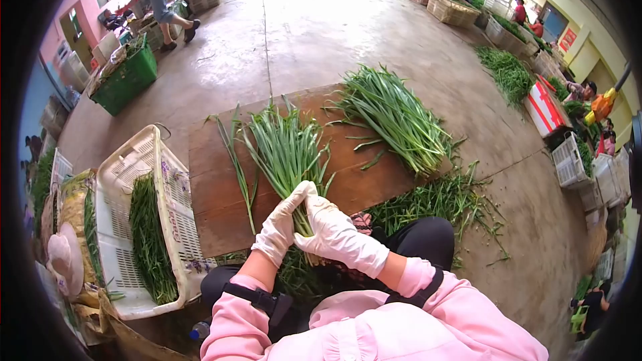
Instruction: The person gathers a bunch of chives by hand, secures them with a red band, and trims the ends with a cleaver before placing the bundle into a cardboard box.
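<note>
My left hand (279,228), in a white glove, is closed around the lower stems of a bunch of long green leaves (284,144) that look like garlic chives. From the other side, my right hand (331,232), also gloved, wraps the same bunch, and the two hands meet at its top. Pale stem ends stick out below. The leaf tips fan forward over a brown wooden board (207,190). A few loose stalks (235,167) lie left of the bunch. At the board's right rests a larger pile of the same greens (394,120).
To my left stands a white plastic crate (107,254) with greens inside. Trimmed scraps (445,207) cover the floor at right. A green bin (130,77) is farther off, near a walking person (160,0). Crates (455,10) and other people line the right wall.
</note>
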Demonstrator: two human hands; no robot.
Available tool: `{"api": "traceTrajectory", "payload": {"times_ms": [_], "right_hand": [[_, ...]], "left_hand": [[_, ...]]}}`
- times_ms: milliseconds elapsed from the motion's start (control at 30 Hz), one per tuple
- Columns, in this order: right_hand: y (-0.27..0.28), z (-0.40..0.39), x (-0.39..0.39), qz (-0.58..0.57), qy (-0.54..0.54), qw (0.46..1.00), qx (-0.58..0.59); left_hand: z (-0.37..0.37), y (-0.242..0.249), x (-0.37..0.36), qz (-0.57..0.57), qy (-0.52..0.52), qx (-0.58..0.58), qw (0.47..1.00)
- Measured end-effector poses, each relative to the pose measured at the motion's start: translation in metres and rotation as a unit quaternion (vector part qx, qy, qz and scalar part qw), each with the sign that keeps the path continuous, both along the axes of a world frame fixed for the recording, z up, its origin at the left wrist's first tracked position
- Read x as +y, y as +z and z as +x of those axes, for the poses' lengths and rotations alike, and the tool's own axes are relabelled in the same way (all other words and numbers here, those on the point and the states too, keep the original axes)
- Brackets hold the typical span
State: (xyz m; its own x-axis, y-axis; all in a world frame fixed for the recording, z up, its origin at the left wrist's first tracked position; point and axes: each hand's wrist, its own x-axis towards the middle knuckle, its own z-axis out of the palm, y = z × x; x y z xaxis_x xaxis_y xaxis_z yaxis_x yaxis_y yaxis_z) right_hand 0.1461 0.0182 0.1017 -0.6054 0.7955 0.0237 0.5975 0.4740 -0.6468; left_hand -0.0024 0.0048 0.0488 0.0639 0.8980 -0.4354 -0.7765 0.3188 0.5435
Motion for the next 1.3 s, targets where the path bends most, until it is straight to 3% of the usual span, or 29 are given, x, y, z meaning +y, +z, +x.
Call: {"api": "traceTrajectory", "payload": {"times_ms": [100, 167, 233, 300, 333, 367, 433, 467, 500, 567, 633, 700, 800, 867, 967, 1033, 1100, 1167, 1233, 1267, 1300], "right_hand": [[0.026, 0.012, 0.005, -0.009, 0.064, 0.998, 0.005], [0.044, 0.025, 0.010, -0.059, 0.084, 0.983, 0.153], [0.058, 0.043, 0.011, -0.014, 0.015, 0.979, 0.202], [0.047, 0.054, 0.031, -0.133, -0.111, 0.941, 0.291], [0.047, 0.052, 0.041, -0.226, -0.159, 0.892, 0.358], [0.047, 0.052, 0.052, -0.216, -0.161, 0.893, 0.359], [0.050, 0.059, 0.077, -0.338, -0.080, 0.917, 0.197], [0.039, 0.057, 0.072, -0.319, -0.081, 0.903, 0.276], [0.003, 0.044, 0.094, -0.489, -0.008, 0.748, 0.449], [0.036, 0.046, 0.099, -0.361, -0.031, 0.882, 0.301], [0.040, 0.028, 0.102, -0.471, -0.003, 0.767, 0.437], [0.047, 0.015, 0.104, -0.463, 0.058, 0.755, 0.460], [0.079, 0.011, 0.094, -0.429, 0.058, 0.781, 0.451], [0.094, 0.004, 0.089, -0.301, 0.073, 0.837, 0.452], [0.141, 0.004, 0.079, -0.175, 0.093, 0.876, 0.441], [0.162, 0.004, 0.076, -0.138, 0.113, 0.869, 0.462], [0.177, 0.005, 0.073, -0.120, 0.093, 0.884, 0.441], [0.173, 0.007, 0.073, -0.130, 0.068, 0.899, 0.412], [0.147, 0.006, 0.083, -0.031, 0.118, 0.939, 0.320], [0.128, 0.003, 0.089, 0.054, 0.150, 0.937, 0.311], [0.126, 0.008, 0.085, 0.054, 0.151, 0.937, 0.311]], "left_hand": [[-0.013, -0.016, -0.003, 0.058, 0.005, -0.081, 0.995], [-0.013, 0.005, -0.008, 0.073, -0.021, -0.038, 0.996], [-0.005, 0.029, -0.008, 0.003, 0.042, -0.014, 0.999], [-0.006, 0.036, -0.012, 0.008, 0.029, -0.005, 1.000], [-0.006, 0.032, -0.010, 0.009, 0.017, -0.018, 1.000], [-0.007, 0.028, -0.006, 0.012, 0.001, -0.032, 0.999], [-0.001, 0.046, -0.008, 0.062, -0.073, -0.002, 0.995], [-0.001, 0.046, -0.006, 0.096, -0.123, 0.030, 0.987], [0.001, 0.047, -0.004, 0.128, -0.171, 0.061, 0.975], [0.010, 0.059, -0.002, 0.142, -0.212, 0.195, 0.947], [0.014, 0.060, 0.003, 0.171, -0.224, 0.338, 0.898], [0.009, 0.053, 0.007, 0.160, -0.233, 0.305, 0.910], [0.004, 0.068, 0.004, 0.176, -0.215, 0.302, 0.912], [0.004, 0.101, -0.002, 0.180, -0.206, 0.268, 0.924], [0.003, 0.165, -0.011, 0.223, -0.173, 0.175, 0.943], [-0.005, 0.179, -0.002, 0.288, -0.091, 0.270, 0.914], [-0.016, 0.186, 0.019, 0.395, -0.041, 0.361, 0.844], [-0.013, 0.193, 0.017, 0.335, -0.025, 0.430, 0.838], [-0.017, 0.158, 0.040, 0.337, -0.022, 0.346, 0.876], [-0.025, 0.137, 0.044, 0.384, -0.093, 0.081, 0.915], [-0.026, 0.121, 0.055, 0.383, -0.092, 0.081, 0.915]]}}
